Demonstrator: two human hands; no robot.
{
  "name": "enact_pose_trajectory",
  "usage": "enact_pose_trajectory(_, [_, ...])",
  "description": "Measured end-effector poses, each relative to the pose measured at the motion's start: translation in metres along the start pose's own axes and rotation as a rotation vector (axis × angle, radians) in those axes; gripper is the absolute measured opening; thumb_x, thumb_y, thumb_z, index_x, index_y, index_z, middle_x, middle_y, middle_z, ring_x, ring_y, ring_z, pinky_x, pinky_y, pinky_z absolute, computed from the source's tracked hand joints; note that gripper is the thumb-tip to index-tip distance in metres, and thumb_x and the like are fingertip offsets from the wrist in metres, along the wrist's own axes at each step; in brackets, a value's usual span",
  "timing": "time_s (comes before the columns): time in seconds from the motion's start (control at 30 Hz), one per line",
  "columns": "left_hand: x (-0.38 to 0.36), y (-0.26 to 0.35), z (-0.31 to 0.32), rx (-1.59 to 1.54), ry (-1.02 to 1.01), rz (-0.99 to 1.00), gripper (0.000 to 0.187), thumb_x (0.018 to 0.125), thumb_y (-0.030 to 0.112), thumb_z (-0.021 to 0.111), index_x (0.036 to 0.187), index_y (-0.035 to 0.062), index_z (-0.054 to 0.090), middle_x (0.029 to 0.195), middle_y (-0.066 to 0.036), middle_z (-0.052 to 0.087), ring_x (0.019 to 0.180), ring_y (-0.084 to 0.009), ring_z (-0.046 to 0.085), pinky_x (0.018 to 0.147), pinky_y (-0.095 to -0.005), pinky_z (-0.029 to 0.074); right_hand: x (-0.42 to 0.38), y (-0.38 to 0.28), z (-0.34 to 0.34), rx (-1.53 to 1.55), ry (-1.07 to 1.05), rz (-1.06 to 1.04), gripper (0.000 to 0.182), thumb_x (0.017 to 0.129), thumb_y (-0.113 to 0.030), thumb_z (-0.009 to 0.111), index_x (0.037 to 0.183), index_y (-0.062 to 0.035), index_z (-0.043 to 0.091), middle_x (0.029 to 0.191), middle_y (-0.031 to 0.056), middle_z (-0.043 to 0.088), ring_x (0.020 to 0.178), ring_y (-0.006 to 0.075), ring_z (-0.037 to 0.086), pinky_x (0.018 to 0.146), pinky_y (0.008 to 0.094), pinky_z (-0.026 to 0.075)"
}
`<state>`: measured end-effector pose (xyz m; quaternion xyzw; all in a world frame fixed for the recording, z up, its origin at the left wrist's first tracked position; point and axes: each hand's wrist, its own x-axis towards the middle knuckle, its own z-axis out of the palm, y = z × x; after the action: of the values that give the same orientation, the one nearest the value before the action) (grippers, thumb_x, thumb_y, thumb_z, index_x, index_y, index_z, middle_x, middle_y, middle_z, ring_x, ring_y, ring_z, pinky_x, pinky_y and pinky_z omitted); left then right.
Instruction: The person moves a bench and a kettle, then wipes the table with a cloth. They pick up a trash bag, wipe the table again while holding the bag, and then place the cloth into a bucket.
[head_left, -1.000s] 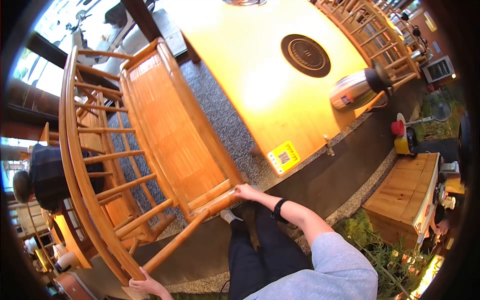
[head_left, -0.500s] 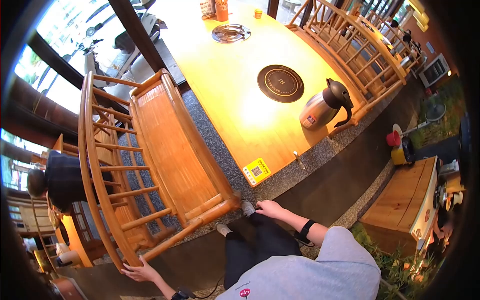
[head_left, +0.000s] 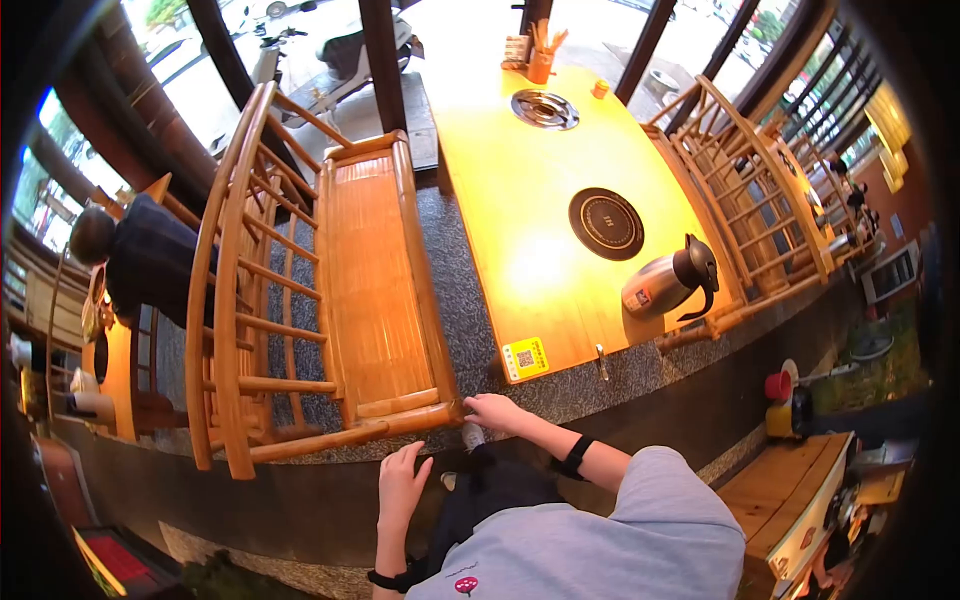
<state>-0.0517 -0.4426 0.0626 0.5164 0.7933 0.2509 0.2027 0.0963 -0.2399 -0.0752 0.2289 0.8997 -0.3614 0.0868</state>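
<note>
The wooden bench (head_left: 378, 290) with a slatted back stands in front of me on the left. My left hand (head_left: 402, 482) is open, fingers stretched out, just below the bench's front rail (head_left: 345, 440) in this view. At the rounded front corner of the seat is my right hand (head_left: 497, 413), its fingers loosely bent and fingertips right at the wood. Nothing shows in either hand. To the right of the bench is the wooden table (head_left: 500, 310), with a yellow QR-code card (head_left: 526, 359) at its near corner.
A steel thermos jug (head_left: 668, 284) stands near the table's right edge, by a round black hot plate (head_left: 606, 224). Farther back are a metal burner ring (head_left: 545, 110) and an orange chopstick holder (head_left: 541, 66). Another bench (head_left: 745, 190) lines the right side. A person (head_left: 155, 255) sits behind the left bench.
My left hand has left the end of the bench's backrest and moved right, towards the front rail. My right hand has come closer to the seat corner. The view has turned.
</note>
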Motion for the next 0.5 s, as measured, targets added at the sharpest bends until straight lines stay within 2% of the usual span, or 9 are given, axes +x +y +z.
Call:
enact_pose_trajectory(0.13, [-0.059,-0.031,-0.014,-0.018,0.073,-0.244,0.031,0.085,0.019,0.064,0.111,0.0036,0.06,0.108,-0.014,0.062,0.102,-0.0327,0.058,0.089,-0.0407,0.044,0.017,-0.049,0.011,-0.016,-0.071,-0.124,0.036,0.087,-0.035,0.058,0.107,-0.0049,0.057,0.092,0.0182,0.063,0.089,0.036,0.062,0.077,0.0452,0.05])
enact_pose_trajectory(0.2, [-0.1,-0.051,-0.023,0.014,0.163,-0.363,0.031,0.085,0.018,0.063,0.111,0.0021,0.059,0.107,-0.016,0.062,0.098,-0.0335,0.059,0.085,-0.0409,0.046,0.027,-0.076,0.029,-0.08,-0.191,-0.165,0.036,0.088,-0.034,0.057,0.108,-0.005,0.057,0.093,0.0178,0.063,0.09,0.0359,0.061,0.078,0.0451,0.05])
enact_pose_trajectory(0.3, [-0.175,-0.078,-0.035,-0.031,0.276,-0.628,0.033,0.087,0.023,0.061,0.114,0.005,0.057,0.111,-0.014,0.06,0.103,-0.0329,0.055,0.09,-0.0417,0.043,0.04,-0.131,0.071,-0.151,-0.303,-0.359,0.036,0.089,-0.035,0.056,0.11,-0.0058,0.056,0.094,0.0176,0.062,0.091,0.036,0.061,0.079,0.0449,0.049])
enact_pose_trajectory(0.5, [-0.333,-0.105,-0.042,-0.108,0.565,-0.895,0.032,0.087,0.023,0.061,0.113,0.0038,0.058,0.111,-0.015,0.06,0.104,-0.0345,0.056,0.089,-0.042,0.044,0.034,-0.268,0.149,-0.125,-0.431,-0.691,0.036,0.089,-0.035,0.056,0.111,-0.0066,0.055,0.093,0.0181,0.063,0.09,0.0378,0.061,0.078,0.0456,0.049])
